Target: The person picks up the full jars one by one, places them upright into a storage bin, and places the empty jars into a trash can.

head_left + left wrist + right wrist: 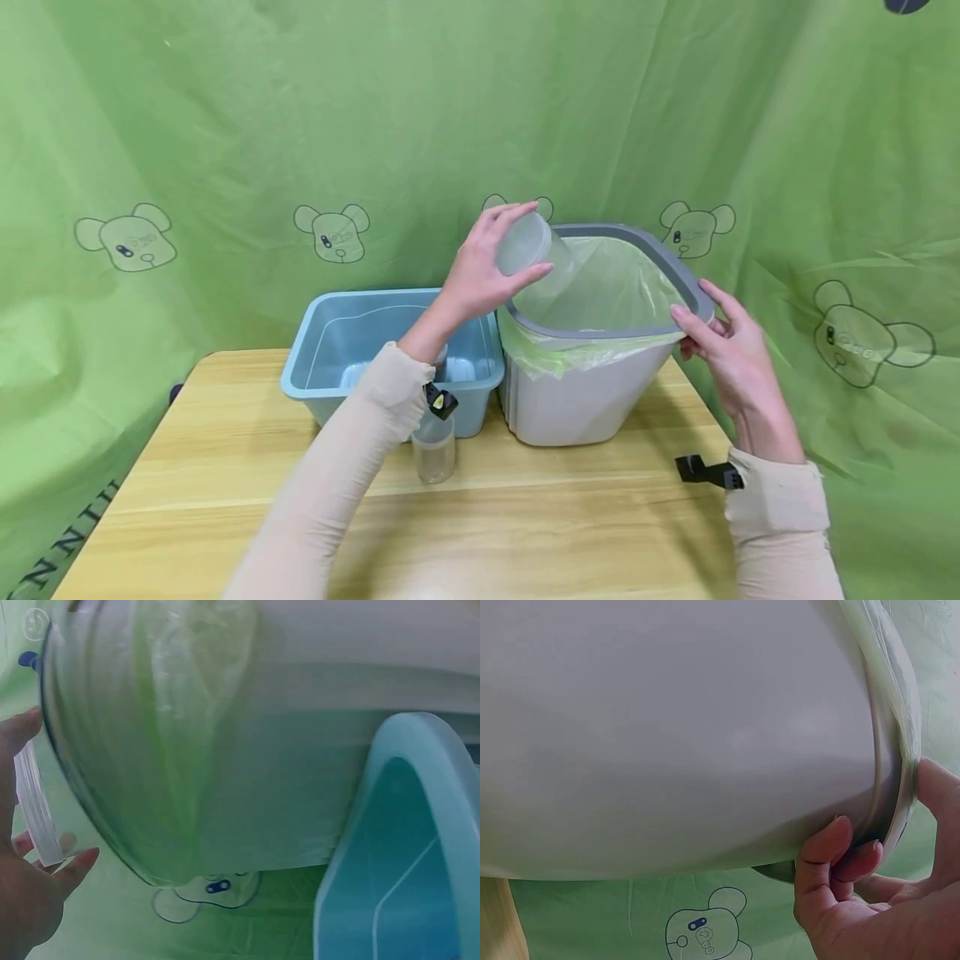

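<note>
My left hand (483, 262) holds a clear plastic cup (522, 243) between thumb and fingers, tipped on its side over the left edge of the trash can's opening. In the left wrist view, the thumb and fingertips span the cup's clear wall (37, 802). My right hand (731, 350) grips the grey rim (675, 279) of the trash can (577, 400) at its right corner, thumb on top. The right wrist view shows its fingers (829, 844) curled under that rim. A thin green bag (622, 279) lines the can and folds over its outside.
A blue plastic basin (300, 367) stands against the can's left side, with a small object inside partly hidden by my left arm. Before it on the wooden table (525, 533) stands another clear container (433, 454). Green bear-printed cloth (420, 125) hangs behind.
</note>
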The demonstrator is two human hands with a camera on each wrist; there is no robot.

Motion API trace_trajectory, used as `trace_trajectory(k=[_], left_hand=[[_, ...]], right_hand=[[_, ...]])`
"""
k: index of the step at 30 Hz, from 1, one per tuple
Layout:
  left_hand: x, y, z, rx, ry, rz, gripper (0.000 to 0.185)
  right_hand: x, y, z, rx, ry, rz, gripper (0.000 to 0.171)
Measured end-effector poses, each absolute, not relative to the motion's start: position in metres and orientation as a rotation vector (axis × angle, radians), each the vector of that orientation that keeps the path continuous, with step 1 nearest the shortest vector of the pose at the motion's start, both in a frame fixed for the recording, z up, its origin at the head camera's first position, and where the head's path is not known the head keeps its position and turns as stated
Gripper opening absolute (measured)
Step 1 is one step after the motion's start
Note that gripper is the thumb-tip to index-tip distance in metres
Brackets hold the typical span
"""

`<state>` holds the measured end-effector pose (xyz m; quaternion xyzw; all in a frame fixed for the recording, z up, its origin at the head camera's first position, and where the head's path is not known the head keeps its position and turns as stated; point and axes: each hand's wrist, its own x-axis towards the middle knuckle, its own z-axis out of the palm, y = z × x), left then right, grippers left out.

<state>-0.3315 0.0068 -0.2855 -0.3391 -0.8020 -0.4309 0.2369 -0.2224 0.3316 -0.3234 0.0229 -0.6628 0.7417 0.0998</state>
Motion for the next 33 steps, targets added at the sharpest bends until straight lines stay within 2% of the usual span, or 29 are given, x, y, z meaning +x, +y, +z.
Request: trace_trajectory(k=[20, 33], left_hand=[[-0.338, 0.024, -0.296, -0.942, -2.421, -1.160, 0.071], [-0.340, 0.024, -0.296, -0.931, -2.495, -1.222, 0.083]], right_hand=[[-0.222, 0.334, -0.322, 0.066, -1.984, 2.175, 0.092], [-0.222, 0.332, -0.321, 0.069, -1.991, 2.183, 0.092]])
